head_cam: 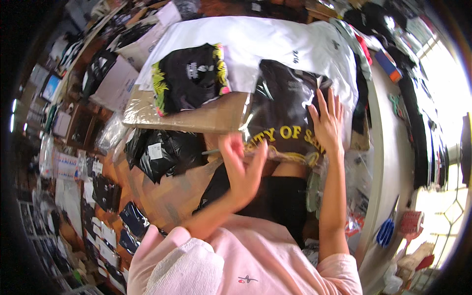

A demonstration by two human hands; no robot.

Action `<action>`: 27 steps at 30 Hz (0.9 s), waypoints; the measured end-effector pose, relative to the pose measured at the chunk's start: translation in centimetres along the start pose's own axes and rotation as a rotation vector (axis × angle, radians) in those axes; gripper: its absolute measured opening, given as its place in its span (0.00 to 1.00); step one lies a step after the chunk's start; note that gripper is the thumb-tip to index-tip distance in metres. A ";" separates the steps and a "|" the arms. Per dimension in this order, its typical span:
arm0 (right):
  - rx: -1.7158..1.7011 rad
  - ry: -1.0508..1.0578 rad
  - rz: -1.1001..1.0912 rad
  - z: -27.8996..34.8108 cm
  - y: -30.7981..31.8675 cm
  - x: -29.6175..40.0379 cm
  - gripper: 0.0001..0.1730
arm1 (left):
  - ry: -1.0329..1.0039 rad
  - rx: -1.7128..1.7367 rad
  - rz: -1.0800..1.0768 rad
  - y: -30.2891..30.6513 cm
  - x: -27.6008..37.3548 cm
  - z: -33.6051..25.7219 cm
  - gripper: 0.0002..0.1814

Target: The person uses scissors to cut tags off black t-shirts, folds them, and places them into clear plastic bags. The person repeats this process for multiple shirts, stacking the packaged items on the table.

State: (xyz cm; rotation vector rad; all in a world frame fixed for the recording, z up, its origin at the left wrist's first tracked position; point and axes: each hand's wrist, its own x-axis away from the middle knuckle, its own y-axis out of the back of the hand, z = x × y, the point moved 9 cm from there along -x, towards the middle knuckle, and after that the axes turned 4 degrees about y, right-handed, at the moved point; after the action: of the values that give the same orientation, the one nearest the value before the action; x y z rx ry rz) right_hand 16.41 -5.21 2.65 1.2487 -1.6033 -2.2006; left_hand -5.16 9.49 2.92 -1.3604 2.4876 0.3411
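A dark folded garment in a clear plastic bag (284,99) lies before me, with yellow lettering and a yellow print along its near end. My right hand (329,120) rests flat on the bag's right side, fingers spread. Blurred by motion, my left hand (243,169) is at the bag's near left corner. Its thumb stands apart from the curled fingers; whether they hold anything is unclear. To the left lies a folded black T-shirt (188,81) with yellow-and-pink patterned sleeves. Under these garments are a white plastic sack (258,37) and a plastic-wrapped cardboard box (184,120).
Black plastic parcels (173,151) sit on the wooden floor (162,199) at left, near packed dark garments (134,217). A pale ledge (387,147) runs along the right. Green-handled scissors (396,105), a blue-handled tool (386,232) and a tape roll (411,223) are there.
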 end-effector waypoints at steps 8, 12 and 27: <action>-0.259 -0.257 0.034 4.9 2.4 4.2 0.26 | 1.029 0.937 0.140 -4.3 5.6 10.9 0.18; -0.655 -0.527 0.006 2.7 4.4 6.6 0.22 | 0.939 0.569 0.187 4.7 2.8 10.4 0.22; -0.428 -0.111 -0.009 9.0 3.9 8.0 0.13 | 0.950 -1.397 0.011 46.0 0.5 18.4 0.29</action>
State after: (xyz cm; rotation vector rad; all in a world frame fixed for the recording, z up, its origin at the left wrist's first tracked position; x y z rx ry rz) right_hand 3.75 -4.81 2.46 1.0250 -1.0691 -2.4779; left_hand -41.90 39.64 -11.19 -2.3356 2.9348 2.1641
